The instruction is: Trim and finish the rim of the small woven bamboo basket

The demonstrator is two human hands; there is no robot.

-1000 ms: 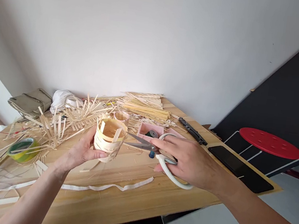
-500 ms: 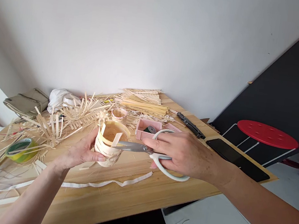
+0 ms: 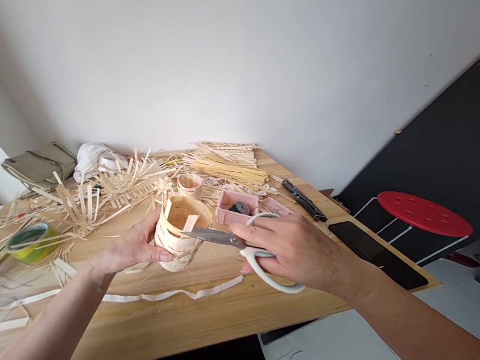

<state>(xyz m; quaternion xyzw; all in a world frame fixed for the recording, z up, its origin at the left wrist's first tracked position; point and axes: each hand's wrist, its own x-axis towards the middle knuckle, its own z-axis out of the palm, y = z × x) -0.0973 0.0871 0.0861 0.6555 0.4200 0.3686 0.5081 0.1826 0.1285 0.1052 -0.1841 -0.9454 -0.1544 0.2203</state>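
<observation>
My left hand is wrapped round the left side of a small woven basket of pale wood strips, holding it above the table. A few strip ends stick up at its rim. In my right hand is a pair of scissors with white handles, my fingers through the loops. The blades point left and their tips reach the basket's right rim, by an upright strip end. Whether the blades are around that strip or only in front of it, I cannot tell.
Behind stand a pink box holding a dark spool and a small round basket. Bundled wood strips lie at the back, loose strips to the left. A roll of green tape, a phone and a white ribbon are on the table.
The basket has shifted slightly right toward the scissors. The blades look closer together than before, and the view has turned a little.
</observation>
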